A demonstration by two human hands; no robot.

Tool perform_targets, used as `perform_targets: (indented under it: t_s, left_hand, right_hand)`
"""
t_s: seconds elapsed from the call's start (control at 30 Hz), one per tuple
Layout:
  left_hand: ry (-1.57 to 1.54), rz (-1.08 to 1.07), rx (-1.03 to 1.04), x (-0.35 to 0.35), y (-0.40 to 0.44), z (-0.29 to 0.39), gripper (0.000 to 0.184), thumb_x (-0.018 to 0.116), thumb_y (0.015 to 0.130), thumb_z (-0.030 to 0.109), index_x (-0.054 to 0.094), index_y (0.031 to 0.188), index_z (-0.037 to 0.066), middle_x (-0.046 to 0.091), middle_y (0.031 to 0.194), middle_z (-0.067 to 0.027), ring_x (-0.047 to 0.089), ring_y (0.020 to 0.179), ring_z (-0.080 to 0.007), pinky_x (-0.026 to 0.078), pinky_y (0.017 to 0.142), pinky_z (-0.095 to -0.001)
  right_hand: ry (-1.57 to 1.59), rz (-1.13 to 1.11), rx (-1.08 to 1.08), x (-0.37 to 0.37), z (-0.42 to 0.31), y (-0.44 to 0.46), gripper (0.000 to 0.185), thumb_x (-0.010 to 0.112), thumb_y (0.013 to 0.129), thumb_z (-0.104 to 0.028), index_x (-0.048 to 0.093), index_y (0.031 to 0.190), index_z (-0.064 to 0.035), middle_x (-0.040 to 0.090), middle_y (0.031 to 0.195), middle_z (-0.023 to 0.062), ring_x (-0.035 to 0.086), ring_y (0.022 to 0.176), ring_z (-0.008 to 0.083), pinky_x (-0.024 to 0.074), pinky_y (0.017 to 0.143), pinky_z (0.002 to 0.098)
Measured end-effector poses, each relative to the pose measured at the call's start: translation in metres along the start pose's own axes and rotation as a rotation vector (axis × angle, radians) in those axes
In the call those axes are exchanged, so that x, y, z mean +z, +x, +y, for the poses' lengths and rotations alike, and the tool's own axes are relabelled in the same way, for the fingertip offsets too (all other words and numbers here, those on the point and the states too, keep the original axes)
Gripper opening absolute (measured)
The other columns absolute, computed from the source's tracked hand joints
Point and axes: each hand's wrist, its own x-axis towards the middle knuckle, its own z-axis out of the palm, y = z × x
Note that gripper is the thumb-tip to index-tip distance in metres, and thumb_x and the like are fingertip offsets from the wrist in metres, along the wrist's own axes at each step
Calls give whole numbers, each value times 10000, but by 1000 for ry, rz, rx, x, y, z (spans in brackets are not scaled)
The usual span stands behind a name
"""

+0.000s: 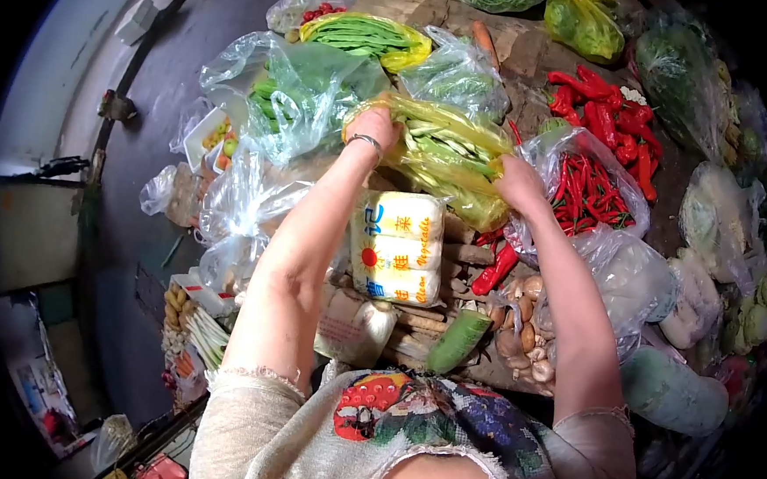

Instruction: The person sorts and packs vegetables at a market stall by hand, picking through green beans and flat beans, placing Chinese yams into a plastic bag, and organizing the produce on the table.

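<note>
A translucent yellow plastic bag [446, 151] of long pale-green pods, perhaps beans, is stretched between my hands. My left hand [376, 127], with a bracelet at the wrist, is closed on the bag's left edge. At the opposite side, my right hand [520, 185] grips the bag near its right rim, its fingertips partly hidden. Just below the bag lies a printed white pack [398, 247] of rolls in clear wrap. Next to my right hand is a clear bag of thin red chillies [586, 195].
Large red peppers [606, 121] lie at the upper right. A yellow bag of green beans [365, 38] and a clear bag of greens [291, 98] are beyond my left hand. Mushrooms [525, 332] and a cut green gourd [459, 342] sit close to my body.
</note>
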Motion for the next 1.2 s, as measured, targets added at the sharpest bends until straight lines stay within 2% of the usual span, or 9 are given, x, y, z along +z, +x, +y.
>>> perform_targets:
  t_s: [0.27,0.4,0.53,0.6,0.73,0.87,0.93,1.0,1.2]
  left_hand:
    - [2,-11,29,2,-14,-15,567,527,836,127,371,1380,122,655,1081,-232,635,1012,-377,505,843,-459]
    - [-33,-166,56,-6,-34,-28,666,688,795,298,411,1324,3,638,1052,-274,618,987,-406,503,847,-446]
    - [-200,-112,93,6,-61,-49,465,669,829,347,576,1069,-40,658,876,-252,650,846,-378,511,766,-427]
    - [-173,-110,24,10,-62,-44,458,666,824,354,583,1060,-29,663,869,-236,651,838,-376,506,749,-432]
    - [-107,-89,78,7,-71,-22,531,605,841,342,480,1236,9,663,923,-251,642,876,-408,508,792,-485]
    - [-171,-113,39,6,-74,-21,482,605,841,326,505,1208,30,665,910,-245,635,866,-419,503,785,-491]
    - [-200,-83,32,9,-75,-22,466,611,840,332,528,1183,27,666,904,-236,631,857,-420,502,778,-489]
    - [-197,-57,26,12,-75,-24,426,610,846,339,569,1133,27,664,894,-235,632,840,-416,501,761,-492]
    - [-236,-54,-36,9,-76,-21,355,624,827,345,601,951,13,653,821,-234,632,791,-413,502,711,-467]
  right_hand:
    - [526,351,-63,-40,-2,27,268,499,875,-177,670,1001,-14,677,871,183,645,800,263,486,748,385]
    - [735,384,-294,-65,-13,17,247,499,882,-157,637,1007,5,669,881,132,616,809,186,473,736,324]
    - [1036,361,-292,-8,21,23,268,522,873,-141,617,1066,17,658,919,96,599,842,141,467,776,277]
    - [274,-178,-369,9,49,31,275,553,890,-155,609,1111,-2,646,900,67,594,840,141,474,773,270]
    - [633,-323,-153,-61,10,34,350,632,868,-191,593,1185,-47,646,846,44,597,770,131,477,683,280]
    - [484,258,-184,-94,-10,92,327,626,881,-175,580,1173,-36,615,748,4,585,726,105,470,664,248]
    - [468,350,-202,-85,-10,137,364,644,863,-207,579,1173,-29,651,917,72,640,784,172,499,724,296]
    - [312,323,-256,-72,-20,177,516,661,830,-234,526,1290,-46,563,1263,177,581,1099,285,445,923,389]
    - [48,250,-187,-21,-59,229,940,794,698,-254,292,1475,-91,280,1501,183,385,1325,319,302,1088,438]
